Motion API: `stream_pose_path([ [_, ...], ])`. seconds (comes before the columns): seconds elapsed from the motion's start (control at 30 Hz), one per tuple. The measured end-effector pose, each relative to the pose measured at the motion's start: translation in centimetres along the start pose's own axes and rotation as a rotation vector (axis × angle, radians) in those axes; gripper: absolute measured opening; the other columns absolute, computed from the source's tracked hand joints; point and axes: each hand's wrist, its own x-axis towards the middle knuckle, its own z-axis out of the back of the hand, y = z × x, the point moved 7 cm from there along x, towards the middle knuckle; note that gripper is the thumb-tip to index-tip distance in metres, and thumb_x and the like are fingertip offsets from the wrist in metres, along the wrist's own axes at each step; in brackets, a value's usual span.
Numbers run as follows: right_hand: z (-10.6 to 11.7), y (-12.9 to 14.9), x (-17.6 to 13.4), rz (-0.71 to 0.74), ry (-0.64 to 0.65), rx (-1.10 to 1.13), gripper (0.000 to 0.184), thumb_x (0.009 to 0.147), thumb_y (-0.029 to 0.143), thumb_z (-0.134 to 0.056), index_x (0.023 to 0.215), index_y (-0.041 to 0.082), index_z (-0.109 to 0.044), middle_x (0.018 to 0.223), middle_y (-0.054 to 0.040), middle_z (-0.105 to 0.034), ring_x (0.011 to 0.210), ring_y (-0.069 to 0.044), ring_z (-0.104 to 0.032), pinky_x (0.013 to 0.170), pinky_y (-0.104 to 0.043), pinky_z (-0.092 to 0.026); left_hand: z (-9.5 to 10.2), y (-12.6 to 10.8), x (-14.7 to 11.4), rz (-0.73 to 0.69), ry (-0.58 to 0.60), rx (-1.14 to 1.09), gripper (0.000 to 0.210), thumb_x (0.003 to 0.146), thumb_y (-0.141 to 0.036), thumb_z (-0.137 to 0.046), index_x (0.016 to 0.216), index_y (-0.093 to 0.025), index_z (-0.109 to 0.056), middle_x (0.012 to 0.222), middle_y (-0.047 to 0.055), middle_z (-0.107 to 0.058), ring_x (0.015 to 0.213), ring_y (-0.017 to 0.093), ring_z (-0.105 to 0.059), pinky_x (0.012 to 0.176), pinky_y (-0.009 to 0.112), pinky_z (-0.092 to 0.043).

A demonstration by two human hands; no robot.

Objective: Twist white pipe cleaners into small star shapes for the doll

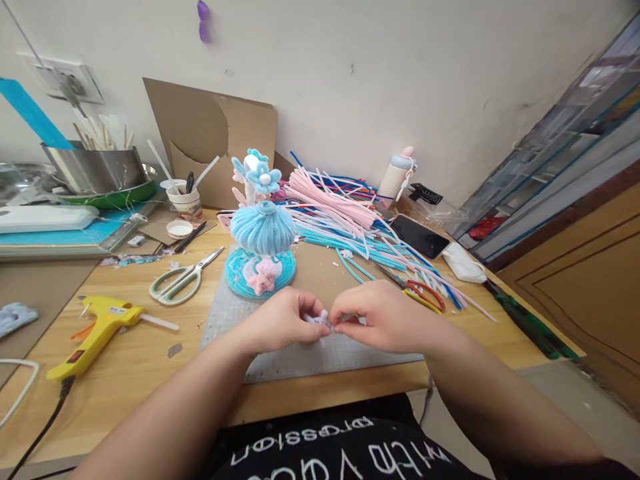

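Note:
My left hand is closed on a short, pale lilac pipe cleaner that looks bent into a small shape. The fingertips of my right hand pinch its other end, close against the left ones. Both hands hover low over the grey cutting mat. Just beyond them stands a blue fuzzy lamp-like craft, with flowers on top and a pink star on its round blue base. Fingers cover part of the lilac piece, so its full form is hidden.
Bundled pipe cleaners lie behind my hands, with red-and-yellow-handled pliers at their right. Scissors and a yellow glue gun rest on the left. A phone, a bottle and a paper cup stand or lie farther back.

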Motion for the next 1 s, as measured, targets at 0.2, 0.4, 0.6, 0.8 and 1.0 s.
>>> stream_pose_path([
  [0.2, -0.9, -1.3, 0.4, -0.044, 0.008, 0.743, 0.009, 0.079, 0.026, -0.063, 0.078, 0.017, -0.064, 0.070, -0.0002, -0.063, 0.060, -0.010, -0.055, 0.056, -0.023, -0.043, -0.9, 0.2, -0.3, 0.056, 0.189, -0.420, 0.017, 0.062, -0.023, -0.075, 0.070, -0.015, -0.062, 0.062, 0.000, -0.063, 0.056, 0.011, -0.057, 0.057, 0.023, -0.042],
  [0.4, -2.4, -2.2, 0.4, -0.084, -0.340, 1.026, 0.016, 0.075, 0.032, -0.069, 0.077, 0.018, -0.062, 0.066, -0.0011, -0.060, 0.051, -0.009, -0.049, 0.047, -0.022, -0.039, -1.2, 0.5, 0.1, 0.071, 0.183, -0.713, 0.021, 0.059, -0.023, -0.079, 0.070, -0.014, -0.064, 0.062, 0.001, -0.063, 0.055, 0.011, -0.057, 0.056, 0.023, -0.043],
  [0.6, -3.5, -2.8, -0.4, -0.244, -0.614, 1.080, 0.017, 0.078, 0.035, -0.065, 0.081, 0.020, -0.058, 0.061, 0.0026, -0.055, 0.051, -0.009, -0.046, 0.048, -0.021, -0.037, -0.2, -0.2, 0.6, -0.047, -0.035, -0.819, 0.018, 0.061, -0.022, -0.079, 0.067, -0.014, -0.064, 0.064, 0.000, -0.062, 0.059, 0.009, -0.057, 0.061, 0.021, -0.044],
  [0.8, -3.6, -2.9, -0.6, -0.288, -0.674, 1.094, 0.021, 0.073, 0.035, -0.070, 0.080, 0.020, -0.058, 0.068, 0.0014, -0.058, 0.058, -0.010, -0.050, 0.052, -0.022, -0.040, 0.7, -0.7, 0.4, -0.212, -0.190, -0.664, 0.016, 0.065, -0.021, -0.077, 0.073, -0.014, -0.065, 0.073, -0.001, -0.063, 0.068, 0.010, -0.058, 0.070, 0.024, -0.046],
  [1.0, -3.5, -3.3, -0.9, -0.332, -0.784, 1.068, 0.016, 0.074, 0.032, -0.069, 0.078, 0.020, -0.061, 0.066, 0.0011, -0.059, 0.058, -0.011, -0.051, 0.054, -0.023, -0.041, 1.4, -2.0, -0.1, -0.331, -0.325, -0.474, 0.014, 0.065, -0.019, -0.076, 0.071, -0.015, -0.064, 0.074, 0.000, -0.063, 0.071, 0.010, -0.057, 0.071, 0.023, -0.047],
])
